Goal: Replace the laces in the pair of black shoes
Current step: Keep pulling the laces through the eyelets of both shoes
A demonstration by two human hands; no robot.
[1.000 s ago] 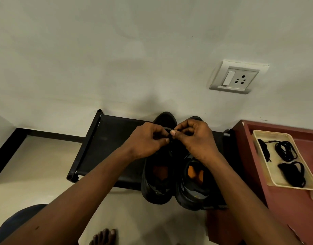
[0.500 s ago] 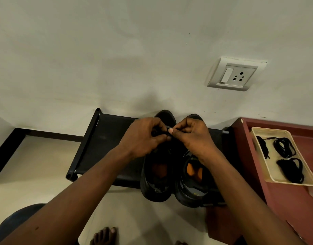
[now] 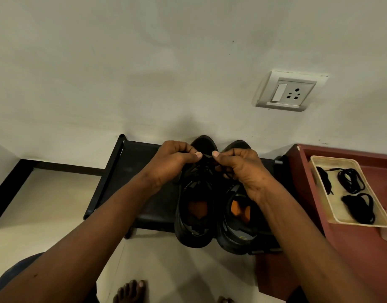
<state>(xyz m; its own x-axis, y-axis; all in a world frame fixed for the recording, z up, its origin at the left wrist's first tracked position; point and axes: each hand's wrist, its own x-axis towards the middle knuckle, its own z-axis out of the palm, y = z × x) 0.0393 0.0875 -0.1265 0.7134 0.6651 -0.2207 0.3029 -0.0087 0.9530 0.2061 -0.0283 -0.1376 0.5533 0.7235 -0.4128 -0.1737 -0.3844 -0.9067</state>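
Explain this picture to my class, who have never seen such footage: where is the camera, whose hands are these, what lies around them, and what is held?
No machine here: one camera, worn on a person's head, looks down at their own bare hands. The left hand and right hand each pinch a black lace stretched between them, over a pair of black shoes standing on a low black rack by the wall. On the right, a cream tray on a red-brown table holds more coiled laces. A wall socket sits above.
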